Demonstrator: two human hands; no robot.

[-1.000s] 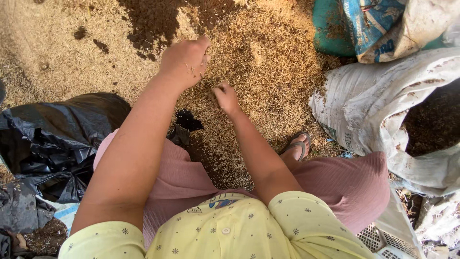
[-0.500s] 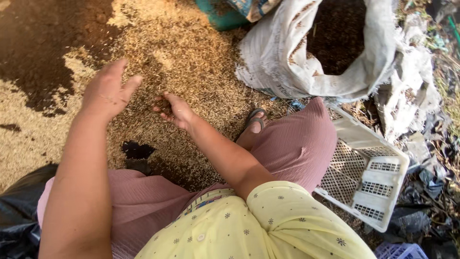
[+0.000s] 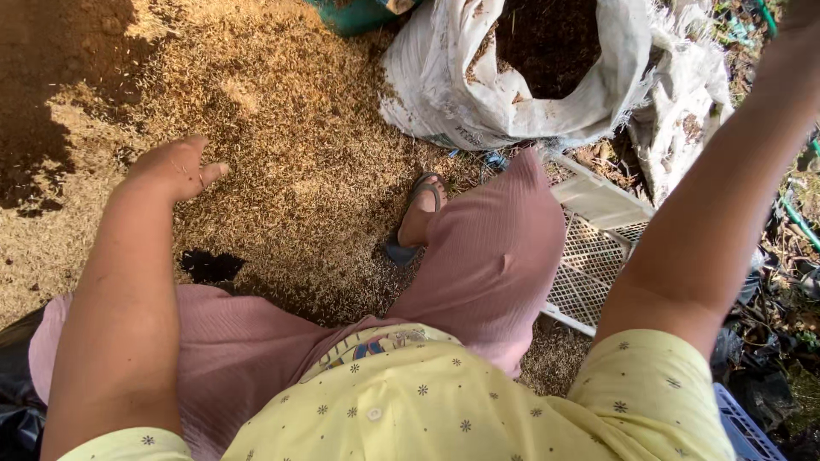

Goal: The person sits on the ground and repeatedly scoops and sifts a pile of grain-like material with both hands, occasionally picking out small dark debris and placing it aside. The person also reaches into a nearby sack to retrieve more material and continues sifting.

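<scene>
The left hand (image 3: 175,168) rests loosely curled, fingers together, on the heap of tan grain husks (image 3: 290,145). The right hand is out of view; only its forearm shows. An open white woven sack (image 3: 478,102) of dark material stands beyond the white plastic crate (image 3: 598,248).

Hard sunlight falls on the husk pile (image 3: 282,137), and a dark shadow lies at its upper left. My left hand (image 3: 175,166) is sharp and sunlit. My right forearm (image 3: 726,196), right of the white sack (image 3: 444,94), looks stretched toward the edge.

Outdoor farmyard drying ground: husks (image 3: 282,145) spread on earth, open white sack (image 3: 478,94), plastic crate (image 3: 598,248).
</scene>
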